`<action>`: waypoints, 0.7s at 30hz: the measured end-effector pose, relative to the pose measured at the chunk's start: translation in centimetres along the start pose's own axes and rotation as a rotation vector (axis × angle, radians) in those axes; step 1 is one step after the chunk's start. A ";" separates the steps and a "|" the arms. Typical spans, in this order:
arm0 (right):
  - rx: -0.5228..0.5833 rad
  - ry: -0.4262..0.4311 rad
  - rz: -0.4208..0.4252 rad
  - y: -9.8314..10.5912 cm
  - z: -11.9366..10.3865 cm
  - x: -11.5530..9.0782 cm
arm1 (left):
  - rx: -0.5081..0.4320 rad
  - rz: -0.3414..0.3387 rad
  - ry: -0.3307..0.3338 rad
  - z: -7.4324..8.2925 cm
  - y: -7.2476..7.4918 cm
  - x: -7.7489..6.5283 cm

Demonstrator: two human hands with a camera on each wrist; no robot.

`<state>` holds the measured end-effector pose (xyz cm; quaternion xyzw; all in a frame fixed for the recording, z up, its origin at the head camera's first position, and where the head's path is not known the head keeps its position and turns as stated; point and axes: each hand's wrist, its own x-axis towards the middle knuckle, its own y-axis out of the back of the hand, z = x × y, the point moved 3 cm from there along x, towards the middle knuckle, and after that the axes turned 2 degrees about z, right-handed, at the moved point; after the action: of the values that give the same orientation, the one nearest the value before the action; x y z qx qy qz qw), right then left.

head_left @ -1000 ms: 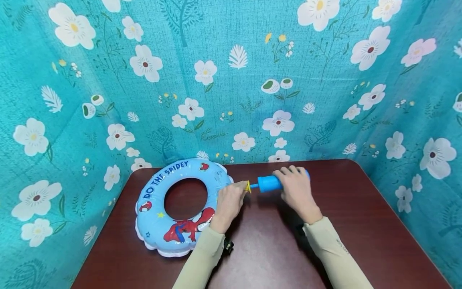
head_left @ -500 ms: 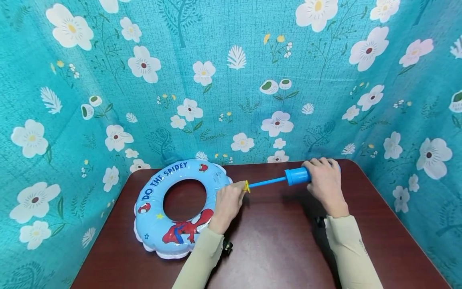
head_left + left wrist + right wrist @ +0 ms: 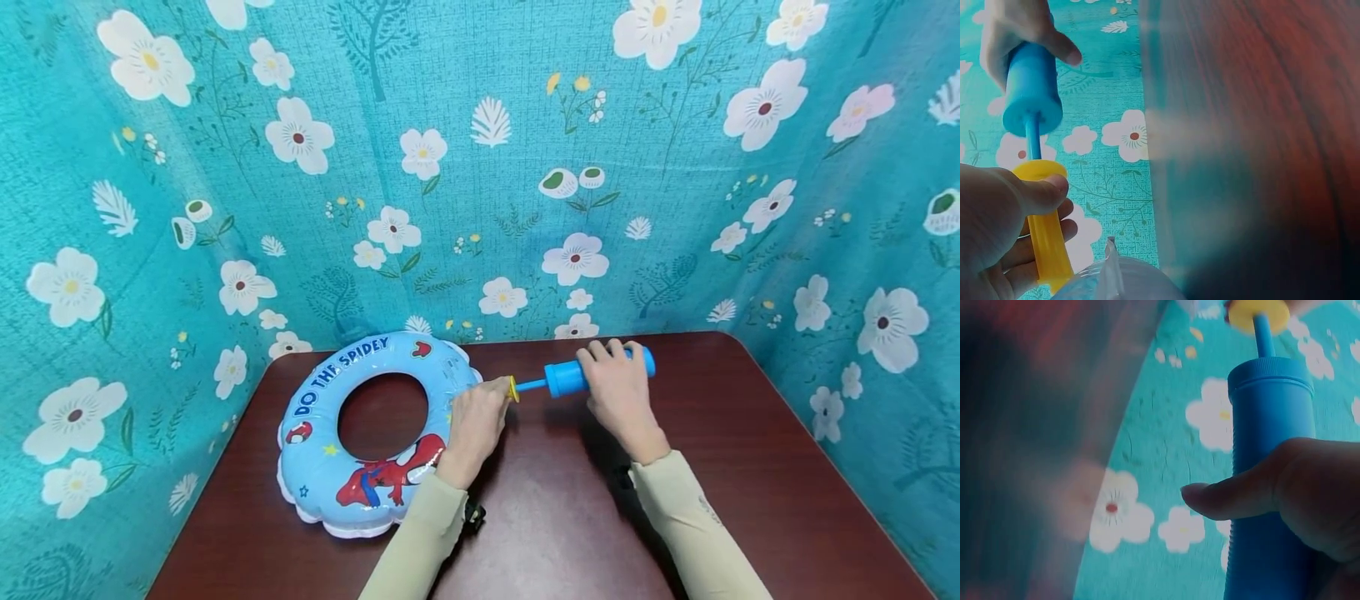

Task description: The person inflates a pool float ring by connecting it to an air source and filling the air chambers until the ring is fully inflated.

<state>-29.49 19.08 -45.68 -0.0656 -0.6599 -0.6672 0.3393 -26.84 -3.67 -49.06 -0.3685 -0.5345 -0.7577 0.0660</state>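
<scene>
A blue hand pump (image 3: 565,379) spans the gap between my two hands. My right hand (image 3: 619,400) grips its ribbed barrel, the thumb lying across it in the right wrist view. With my left hand (image 3: 477,427) I hold the pump's yellow end piece (image 3: 1049,240), thumb against the flange and fingers curled behind. A short length of blue rod (image 3: 532,385) shows between the flange and barrel. The light blue inflated swim ring (image 3: 306,462), printed with a red cartoon figure, lies left of my left hand; its edge (image 3: 1141,281) appears right at the yellow piece's tip.
A dark reddish-brown table (image 3: 540,517) bears the swim ring. Teal flowered cloth (image 3: 480,192) hangs close behind the table and along both sides. Dark wrist cameras (image 3: 474,512) sit under the sleeves.
My right hand pulled the barrel out to the right, exposing a long rod, then came back left, so the rod is short again. The left hand and swim ring stay in place.
</scene>
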 end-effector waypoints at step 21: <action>0.125 0.015 -0.018 -0.5 0.4 0.0 | -0.013 -0.031 0.016 0.0 -0.3 -0.1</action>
<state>-29.91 19.42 -46.04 -0.0334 -0.6982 -0.6284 0.3415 -26.91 -3.54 -49.29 -0.3546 -0.5344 -0.7652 0.0562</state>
